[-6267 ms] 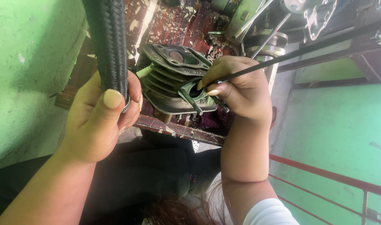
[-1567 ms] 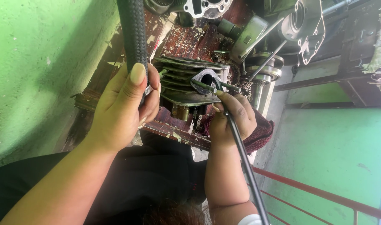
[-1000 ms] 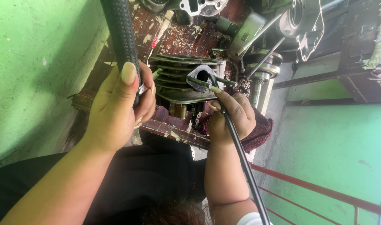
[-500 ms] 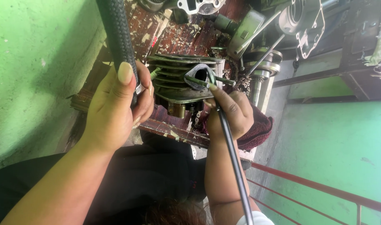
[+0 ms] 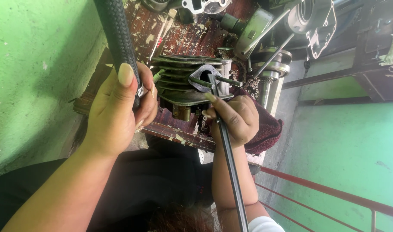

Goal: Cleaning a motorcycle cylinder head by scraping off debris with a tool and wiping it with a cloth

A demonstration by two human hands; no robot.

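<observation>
Left hand (image 5: 119,111): bare, long pale-polished thumbnail, forearm uncovered, no sleeve in view. Right hand (image 5: 235,120): bare, long nails on fingers (image 5: 211,98), forearm uncovered, white sleeve edge (image 5: 263,224) near elbow. Dark garment (image 5: 153,180) across lap.

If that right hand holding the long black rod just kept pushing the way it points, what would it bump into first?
Most likely the finned engine cylinder. The right hand points its black rod up at the cylinder's grey port flange, where the tip already seems to sit, though depth is unclear.
</observation>
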